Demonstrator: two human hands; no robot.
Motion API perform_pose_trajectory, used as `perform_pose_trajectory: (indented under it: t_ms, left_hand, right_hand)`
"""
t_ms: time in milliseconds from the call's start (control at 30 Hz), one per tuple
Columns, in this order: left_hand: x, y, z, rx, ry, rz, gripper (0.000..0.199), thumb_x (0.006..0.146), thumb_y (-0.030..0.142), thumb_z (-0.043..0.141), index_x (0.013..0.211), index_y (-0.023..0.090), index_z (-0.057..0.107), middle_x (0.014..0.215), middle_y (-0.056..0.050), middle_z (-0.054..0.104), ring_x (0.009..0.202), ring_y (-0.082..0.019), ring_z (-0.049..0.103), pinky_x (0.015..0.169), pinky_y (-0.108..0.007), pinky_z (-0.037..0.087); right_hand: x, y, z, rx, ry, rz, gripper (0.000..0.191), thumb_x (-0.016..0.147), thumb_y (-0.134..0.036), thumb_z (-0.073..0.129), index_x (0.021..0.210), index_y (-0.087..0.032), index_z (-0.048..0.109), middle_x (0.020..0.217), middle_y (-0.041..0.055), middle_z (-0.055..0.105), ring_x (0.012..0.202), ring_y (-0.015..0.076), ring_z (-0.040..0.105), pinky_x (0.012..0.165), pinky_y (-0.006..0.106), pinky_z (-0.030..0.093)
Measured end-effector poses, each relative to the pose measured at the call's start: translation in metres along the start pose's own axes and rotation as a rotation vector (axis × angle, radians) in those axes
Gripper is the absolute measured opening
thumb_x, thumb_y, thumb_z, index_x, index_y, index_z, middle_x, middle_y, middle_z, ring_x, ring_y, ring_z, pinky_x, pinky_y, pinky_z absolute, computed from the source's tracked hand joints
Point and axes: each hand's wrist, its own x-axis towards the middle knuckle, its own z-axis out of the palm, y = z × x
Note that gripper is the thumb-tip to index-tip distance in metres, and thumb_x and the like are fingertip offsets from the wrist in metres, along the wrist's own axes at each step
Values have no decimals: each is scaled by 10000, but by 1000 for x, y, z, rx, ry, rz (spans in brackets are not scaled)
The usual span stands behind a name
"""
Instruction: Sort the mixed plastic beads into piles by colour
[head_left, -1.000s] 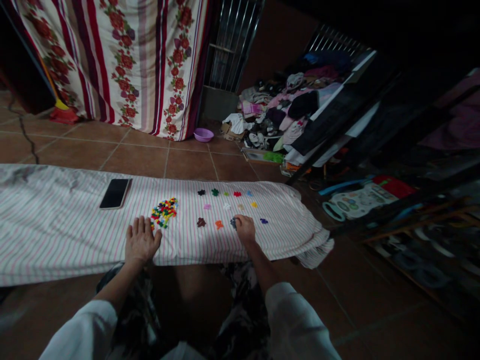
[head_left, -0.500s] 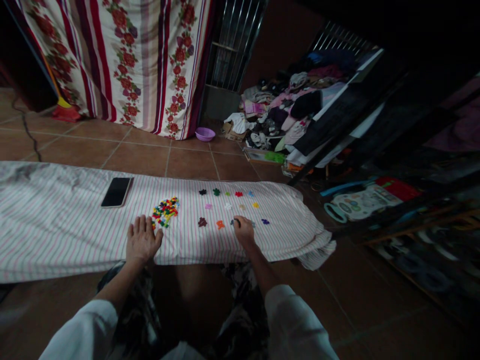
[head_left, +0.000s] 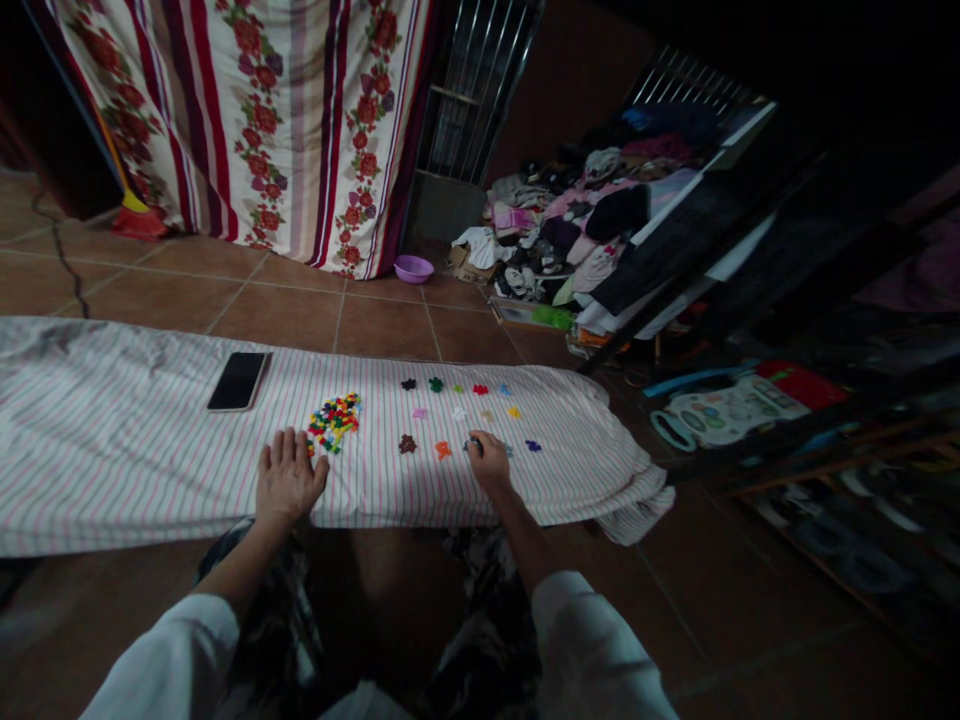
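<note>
My left hand (head_left: 290, 477) lies flat on the striped cloth (head_left: 180, 470), fingers stretched out, beside a mixed heap of small coloured pieces (head_left: 334, 420). My right hand (head_left: 490, 460) is closed, its fingertips pinched at a small dark grey pile in the front row; what they grip is too small to make out. Small single-colour piles stand in three rows around it: an orange pile (head_left: 442, 449) and a brown pile (head_left: 407, 443) to its left, a dark blue pile (head_left: 533, 446) to its right. White (head_left: 459, 413) and yellow (head_left: 514, 412) piles lie behind.
A phone (head_left: 238, 381) rests on the cloth at the left. Beyond the table are a floral curtain (head_left: 300, 130), a purple basin (head_left: 413, 268) and a heap of clothes (head_left: 570, 220) on the tiled floor. A dark rack stands at the right.
The view has shifted slightly. My right hand stays at the grey pile with its fingers pinched, and my left hand still lies flat by the heap.
</note>
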Motion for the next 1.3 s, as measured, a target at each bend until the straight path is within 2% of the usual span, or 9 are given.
perform_pose_trajectory:
  t_ms: [233,533,800,900,1000,1100,1167,1300]
  left_hand:
    - [1,-1,1,-30,-14,-14,692,845,451,351,1341,-13,480,1431,-256,449,1385,-370,351,1131,-515,248]
    - [1,-1,1,-29,-8,-13,675,847,440,376,1346,-3,477,1436,-248,446,1384,-363,359,1126,-515,263]
    - [2,-2,4,-54,-26,-25,679,856,440,375,1359,-7,465,1452,-253,420,1404,-372,322,1138,-532,242]
    - [1,-3,4,-70,-32,-25,683,863,435,368,1374,-12,442,1454,-252,419,1409,-370,314,1144,-533,234]
    - [1,-3,4,-86,-41,-20,678,871,423,366,1381,-20,428,1461,-259,401,1416,-371,298,1147,-537,228]
    - [2,-4,4,-78,-58,-13,676,877,418,362,1383,-26,421,1476,-265,369,1419,-375,289,1148,-540,224]
    - [2,-4,4,-72,-73,-13,683,874,421,367,1387,-28,414,1484,-262,357,1421,-374,285,1151,-539,218]
    - [2,-6,5,-68,-105,-15,673,856,380,388,1390,-29,408,1492,-258,346,1423,-371,281,1154,-534,219]
  right_hand:
    - [0,-3,5,4,-5,-10,316,765,-282,482,978,-168,687,1055,128,686,1009,257,608,926,418,464]
    - [-1,-2,3,68,-42,-32,322,792,-269,442,987,-168,676,1010,129,694,976,255,624,907,423,486]
    - [2,-2,3,121,34,-20,317,826,-293,412,949,-174,680,1054,153,676,1034,267,603,951,464,477]
    - [7,-9,0,83,77,-31,324,834,-303,411,947,-167,682,1062,158,666,1062,276,585,962,482,469]
    - [13,-29,-3,82,103,-67,324,851,-307,415,974,-174,684,1064,146,658,1069,270,573,968,481,464]
    - [14,-62,0,147,79,-131,334,882,-306,410,1009,-169,686,1042,135,655,1042,249,581,964,440,471]
    - [11,-89,7,209,4,-177,325,895,-294,415,1013,-173,693,994,118,662,982,229,598,923,396,491]
    - [-2,-144,33,329,-260,-286,275,920,-260,440,1018,-214,693,906,66,671,859,190,612,801,322,513]
